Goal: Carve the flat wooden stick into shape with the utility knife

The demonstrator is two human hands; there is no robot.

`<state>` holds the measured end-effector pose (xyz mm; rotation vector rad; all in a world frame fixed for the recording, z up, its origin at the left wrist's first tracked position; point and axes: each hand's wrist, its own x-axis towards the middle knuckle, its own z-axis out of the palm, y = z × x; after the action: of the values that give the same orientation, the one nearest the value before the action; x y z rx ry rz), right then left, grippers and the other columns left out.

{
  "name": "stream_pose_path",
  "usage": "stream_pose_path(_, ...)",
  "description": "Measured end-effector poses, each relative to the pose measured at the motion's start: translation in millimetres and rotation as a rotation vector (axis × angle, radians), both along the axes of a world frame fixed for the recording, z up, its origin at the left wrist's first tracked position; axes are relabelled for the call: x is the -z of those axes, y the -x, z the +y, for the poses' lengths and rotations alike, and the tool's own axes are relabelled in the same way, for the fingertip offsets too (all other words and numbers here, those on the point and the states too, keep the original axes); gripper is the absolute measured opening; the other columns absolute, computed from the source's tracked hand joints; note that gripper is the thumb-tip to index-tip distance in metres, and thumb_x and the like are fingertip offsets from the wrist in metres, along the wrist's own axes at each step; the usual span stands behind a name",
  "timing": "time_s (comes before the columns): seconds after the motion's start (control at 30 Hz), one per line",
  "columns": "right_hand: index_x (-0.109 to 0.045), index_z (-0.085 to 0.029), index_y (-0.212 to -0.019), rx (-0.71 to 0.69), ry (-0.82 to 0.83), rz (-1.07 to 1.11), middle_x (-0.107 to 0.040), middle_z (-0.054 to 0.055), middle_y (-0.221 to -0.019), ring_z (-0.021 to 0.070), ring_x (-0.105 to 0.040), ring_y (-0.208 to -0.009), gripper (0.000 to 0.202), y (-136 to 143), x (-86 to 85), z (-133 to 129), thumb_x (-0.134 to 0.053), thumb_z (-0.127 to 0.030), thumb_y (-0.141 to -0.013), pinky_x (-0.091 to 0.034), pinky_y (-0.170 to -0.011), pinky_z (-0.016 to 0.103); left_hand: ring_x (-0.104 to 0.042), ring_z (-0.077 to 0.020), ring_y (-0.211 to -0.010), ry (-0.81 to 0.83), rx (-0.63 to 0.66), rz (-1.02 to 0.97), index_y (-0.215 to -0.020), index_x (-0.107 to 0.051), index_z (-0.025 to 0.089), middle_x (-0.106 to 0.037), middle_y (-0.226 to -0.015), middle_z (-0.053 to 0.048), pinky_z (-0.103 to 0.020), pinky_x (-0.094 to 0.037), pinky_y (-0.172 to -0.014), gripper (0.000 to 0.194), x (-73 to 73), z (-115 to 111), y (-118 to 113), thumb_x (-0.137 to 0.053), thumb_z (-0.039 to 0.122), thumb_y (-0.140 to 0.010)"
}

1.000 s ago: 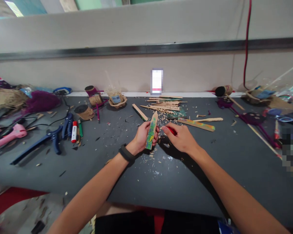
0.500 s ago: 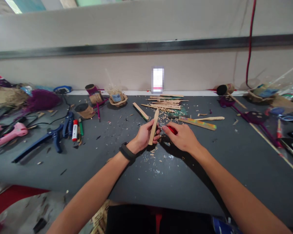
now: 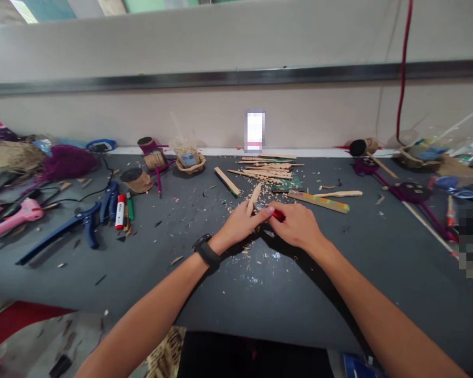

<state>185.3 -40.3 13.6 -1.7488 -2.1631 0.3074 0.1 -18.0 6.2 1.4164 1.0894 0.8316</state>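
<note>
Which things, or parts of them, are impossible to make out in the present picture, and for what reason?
- Head view, wooden stick: its near end is hidden by the left hand.
- Head view, red handle: mostly covered by the right hand.
- Head view, bright screen: its content is lost in pixelation.
- Head view, blue object: cut off by the bottom edge.

Dk grey tbl [image 3: 236, 310], w/ wood shavings [image 3: 267, 190] scattered ctr. Toward back: pile of carved sticks [image 3: 268, 170], green sheet [image 3: 291, 182] at its near edge, painted strip [image 3: 318, 201] nr R, pale stick [image 3: 342, 193] just behind strip. Further L: cardboard tray [image 3: 191, 168], red-white marker [image 3: 120, 212] beside green pen [image 3: 131, 207], blue tool [image 3: 87, 215], pink glue gun [image 3: 27, 211].
</note>
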Motion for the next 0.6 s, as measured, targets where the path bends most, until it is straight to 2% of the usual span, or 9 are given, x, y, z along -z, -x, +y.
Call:
stream_pose_path(0.13,-0.075,-0.03,-0.093,0.007,-0.014,-0.013,-0.08,0.001,-0.089,0.0231,-0.068,-0.078,0.032,2.4,-1.6,-2.0,-0.048,-0.045,-0.102,-0.025,-0.062,0.033,-0.059,-0.0154,-0.08,-0.093,-0.053,0.113,-0.095,-0.067,0.018,-0.07,-0.091,-0.004,-0.027,-0.045,-0.073,0.04,4.3,0.2,0.2,-0.078,0.056,-0.089)
stream_pose_path(0.33,-0.076,-0.03,-0.093,0.027,-0.011,-0.053,-0.08,0.002,-0.088,0.0232,-0.068,-0.077,0.035,3.6,-3.2,-2.1,-0.047,-0.047,-0.103,-0.026,-0.062,0.033,-0.051,-0.0138,-0.071,-0.114,0.012,0.142,-0.082,-0.064,0.018,-0.063,-0.077,0.0,-0.026,-0.042,-0.067,0.043,7.7,1.9,-0.4,-0.071,0.059,-0.093)
stream_pose_path(0.5,-0.08,-0.032,-0.101,0.064,-0.025,-0.114,-0.081,0.002,-0.089,0.0235,-0.07,-0.078,0.037,7.1,-3.5,-4.8,-0.048,-0.049,-0.102,-0.032,-0.063,0.032,-0.054,-0.0174,-0.079,-0.086,0.064,0.248,-0.093,-0.069,0.017,-0.066,-0.082,-0.002,-0.028,-0.045,-0.072,0.055,1.8,0.1,2.5,-0.061,0.072,-0.094)
stream_pose_path(0.6,-0.08,-0.031,-0.104,0.104,-0.039,-0.146,-0.082,0.003,-0.091,0.0244,-0.071,-0.079,0.039,9.2,-3.8,-4.2,-0.046,-0.05,-0.104,-0.034,-0.064,0.032,-0.051,-0.0167,-0.074,-0.027,0.059,0.251,-0.092,-0.068,0.017,-0.061,-0.075,-0.001,-0.028,-0.041,-0.067,0.06,-0.5,-5.3,1.1,-0.056,0.076,-0.094)
